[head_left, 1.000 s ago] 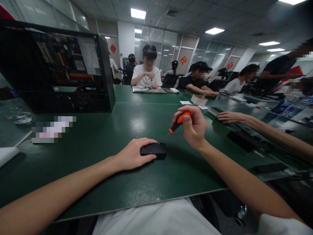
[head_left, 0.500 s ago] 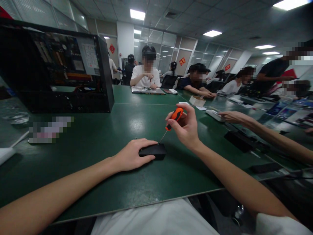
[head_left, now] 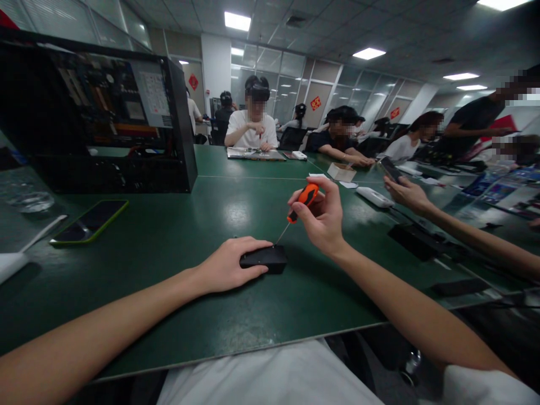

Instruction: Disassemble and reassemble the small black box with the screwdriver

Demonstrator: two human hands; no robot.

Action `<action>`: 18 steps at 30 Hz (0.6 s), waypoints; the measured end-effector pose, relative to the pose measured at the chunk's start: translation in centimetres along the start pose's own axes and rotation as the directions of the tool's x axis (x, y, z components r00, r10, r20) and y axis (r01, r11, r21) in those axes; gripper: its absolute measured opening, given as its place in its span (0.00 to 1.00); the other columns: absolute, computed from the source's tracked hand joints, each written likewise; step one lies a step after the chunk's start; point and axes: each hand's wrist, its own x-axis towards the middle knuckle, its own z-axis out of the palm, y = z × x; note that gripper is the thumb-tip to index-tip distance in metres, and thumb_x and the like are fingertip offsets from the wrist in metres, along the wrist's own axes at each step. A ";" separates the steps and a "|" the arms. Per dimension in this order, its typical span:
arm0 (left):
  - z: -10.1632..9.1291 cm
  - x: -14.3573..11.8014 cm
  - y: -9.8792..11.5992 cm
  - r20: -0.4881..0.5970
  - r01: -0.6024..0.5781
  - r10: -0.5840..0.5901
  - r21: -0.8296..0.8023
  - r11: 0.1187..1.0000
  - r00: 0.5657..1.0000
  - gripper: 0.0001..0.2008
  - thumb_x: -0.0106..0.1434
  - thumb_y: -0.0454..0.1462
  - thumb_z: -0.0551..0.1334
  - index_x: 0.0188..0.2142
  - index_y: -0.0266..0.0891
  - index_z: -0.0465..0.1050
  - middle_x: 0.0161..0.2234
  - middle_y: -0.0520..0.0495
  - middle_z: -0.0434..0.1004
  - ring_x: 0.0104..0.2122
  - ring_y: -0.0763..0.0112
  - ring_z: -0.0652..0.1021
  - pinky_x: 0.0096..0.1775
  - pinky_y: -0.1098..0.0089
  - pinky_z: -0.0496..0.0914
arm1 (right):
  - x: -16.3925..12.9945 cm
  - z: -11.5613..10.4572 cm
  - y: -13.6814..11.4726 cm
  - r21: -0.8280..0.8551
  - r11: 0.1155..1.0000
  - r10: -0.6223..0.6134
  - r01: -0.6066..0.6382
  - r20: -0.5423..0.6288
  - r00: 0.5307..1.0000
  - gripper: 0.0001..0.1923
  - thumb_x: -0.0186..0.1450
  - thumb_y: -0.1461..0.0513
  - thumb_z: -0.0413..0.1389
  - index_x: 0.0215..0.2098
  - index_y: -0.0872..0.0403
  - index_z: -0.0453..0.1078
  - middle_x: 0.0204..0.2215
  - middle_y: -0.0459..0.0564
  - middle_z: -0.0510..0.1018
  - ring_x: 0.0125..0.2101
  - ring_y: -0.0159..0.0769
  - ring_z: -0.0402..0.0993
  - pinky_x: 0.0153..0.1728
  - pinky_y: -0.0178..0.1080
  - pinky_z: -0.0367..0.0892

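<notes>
Across a green worktable (head_left: pixel 177 236), our left hand (head_left: pixel 228 264) pins the small black device (head_left: pixel 265 259) flat while our right hand (head_left: pixel 324 216), fingers clamped on the orange-handled screwdriver (head_left: pixel 301 201), should keep its tip seated squarely.

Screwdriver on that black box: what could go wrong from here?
1. The screwdriver comes in slanted, held only at the orange handle by the right hand; the tip may slip off.
2. The left hand lies on the box beside the tip; a slip could jab a finger.
3. Only that hand pins the box on the table; it may slide.
</notes>
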 end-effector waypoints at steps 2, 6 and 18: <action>0.1 0.0 0.0 0.002 0.004 -0.004 -0.004 1.000 1.000 0.22 0.66 0.40 0.68 0.59 0.42 0.73 0.52 0.44 0.81 0.48 0.59 0.80 0.51 0.63 0.71 | 0.0 0.0 0.1 0.018 1.000 -0.013 0.013 0.006 1.000 0.22 0.67 0.58 0.63 0.54 0.46 0.59 0.35 0.42 0.77 0.29 0.28 0.75 0.31 0.33 0.76; 0.1 0.1 -0.1 0.000 0.003 -0.003 -0.002 1.000 1.000 0.23 0.66 0.40 0.68 0.59 0.42 0.73 0.51 0.45 0.81 0.48 0.59 0.80 0.51 0.63 0.71 | -0.2 0.0 0.4 0.014 0.999 -0.037 0.037 0.000 0.999 0.22 0.67 0.58 0.63 0.55 0.46 0.60 0.35 0.42 0.78 0.29 0.28 0.75 0.31 0.33 0.76; -0.2 0.3 -0.2 0.029 0.024 -0.023 -0.052 0.998 0.999 0.24 0.67 0.43 0.66 0.61 0.41 0.72 0.53 0.43 0.80 0.49 0.58 0.80 0.52 0.61 0.72 | -0.2 -0.9 0.4 -0.130 0.990 -0.041 0.057 0.125 0.991 0.25 0.70 0.61 0.58 0.64 0.43 0.61 0.40 0.47 0.77 0.38 0.33 0.77 0.40 0.38 0.79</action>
